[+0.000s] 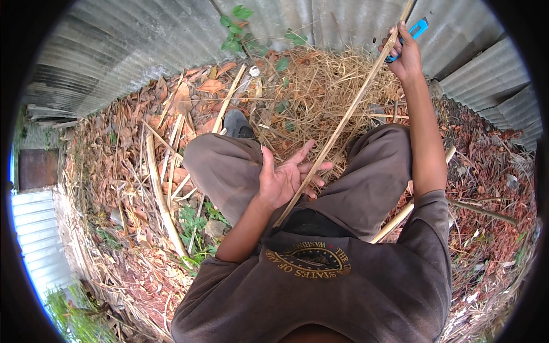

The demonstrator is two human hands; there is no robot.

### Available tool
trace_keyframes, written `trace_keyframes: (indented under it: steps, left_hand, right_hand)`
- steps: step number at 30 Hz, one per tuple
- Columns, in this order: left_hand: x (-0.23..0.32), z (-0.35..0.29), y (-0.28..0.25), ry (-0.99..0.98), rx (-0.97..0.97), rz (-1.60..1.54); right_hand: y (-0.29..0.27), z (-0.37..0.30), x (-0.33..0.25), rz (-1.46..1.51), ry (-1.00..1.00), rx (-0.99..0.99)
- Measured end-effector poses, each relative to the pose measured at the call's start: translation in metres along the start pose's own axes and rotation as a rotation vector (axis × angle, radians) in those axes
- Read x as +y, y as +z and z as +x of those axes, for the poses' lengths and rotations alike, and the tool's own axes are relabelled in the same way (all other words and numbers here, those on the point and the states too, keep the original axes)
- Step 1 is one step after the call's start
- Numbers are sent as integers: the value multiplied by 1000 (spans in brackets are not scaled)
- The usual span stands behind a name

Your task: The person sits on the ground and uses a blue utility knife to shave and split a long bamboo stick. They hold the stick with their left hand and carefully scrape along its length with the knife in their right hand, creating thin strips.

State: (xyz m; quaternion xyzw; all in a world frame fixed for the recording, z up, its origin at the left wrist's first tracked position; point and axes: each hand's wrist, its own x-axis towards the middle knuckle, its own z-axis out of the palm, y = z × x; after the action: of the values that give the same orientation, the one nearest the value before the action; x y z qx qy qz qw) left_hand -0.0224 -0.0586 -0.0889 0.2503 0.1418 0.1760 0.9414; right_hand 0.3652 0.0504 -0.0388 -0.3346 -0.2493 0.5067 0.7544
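Note:
A long, pale bamboo strip [355,104] slants from my lap up to the far right, its near end against my waist. Up by the metal wall, my right hand [407,55] is closed round the strip's upper part and also grips a blue utility knife [416,31]. My left hand [284,178] is over my lap, palm up with the fingers spread. The strip crosses at its fingers, which do not close round it. Whether they touch it I cannot tell.
Corrugated metal sheets [154,40] stand ahead and at both sides. Thin shavings [331,80] are heaped before my crossed legs. Split bamboo pieces [162,194] lie to the left among dry leaves [103,154]; another bamboo piece [394,222] is by my right knee.

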Motion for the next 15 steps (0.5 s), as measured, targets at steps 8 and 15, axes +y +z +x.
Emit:
trace_keyframes:
  steps: [8, 15]
  left_hand:
    - [-6, -15, -5, -104, 189, 605]
    - [-31, -45, -19, -74, 310, 985]
  right_hand:
    - [1, 1, 1, -13, -20, 24]
    - [13, -6, 2, -81, -10, 137]
